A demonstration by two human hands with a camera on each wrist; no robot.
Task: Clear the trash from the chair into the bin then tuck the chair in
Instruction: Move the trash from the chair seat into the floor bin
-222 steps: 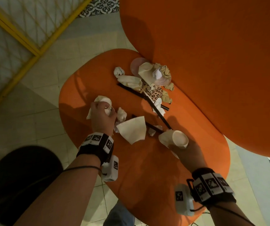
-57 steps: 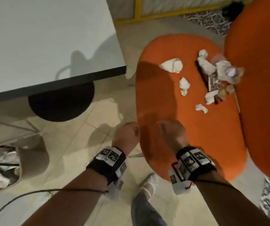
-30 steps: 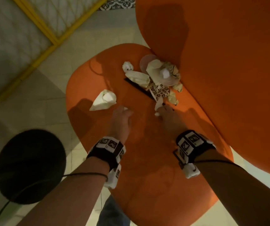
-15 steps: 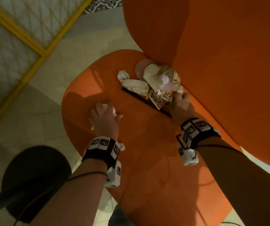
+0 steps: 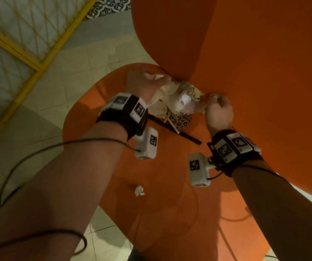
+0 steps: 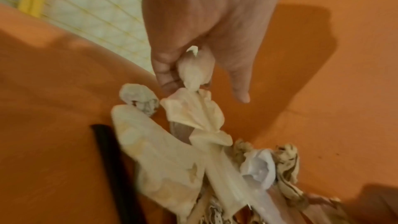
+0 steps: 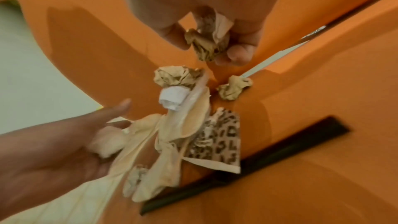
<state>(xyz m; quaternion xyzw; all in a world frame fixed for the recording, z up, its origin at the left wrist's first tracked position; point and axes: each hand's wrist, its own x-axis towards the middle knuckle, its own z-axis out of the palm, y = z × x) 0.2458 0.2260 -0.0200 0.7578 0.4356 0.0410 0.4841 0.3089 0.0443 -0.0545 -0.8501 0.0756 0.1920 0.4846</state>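
Observation:
An orange chair seat (image 5: 170,213) carries a trash pile (image 5: 177,102) against the backrest (image 5: 255,63): cream napkins (image 6: 163,164), a white cap-like piece (image 7: 173,97), a leopard-print paper (image 5: 181,121) and a black strip (image 5: 181,133). My left hand (image 5: 158,79) is at the pile's far left and grips a crumpled cream wad (image 6: 194,71). At the pile's right, my right hand (image 5: 215,99) pinches a crumpled brownish scrap (image 7: 205,43) just above the seat. A small white paper ball (image 5: 139,190) lies alone nearer the seat's front.
A yellow-framed mesh screen (image 5: 19,53) stands at the left beyond pale floor tiles (image 5: 72,76). Another brownish scrap (image 7: 233,89) sits in the crease between seat and backrest. A thin black cable (image 5: 38,153) hangs from my left wrist.
My left hand took the cream wad off the seat's left side and moved up to the pile. The right hand shifted right and closed on a brownish scrap. A small paper ball now lies mid-seat.

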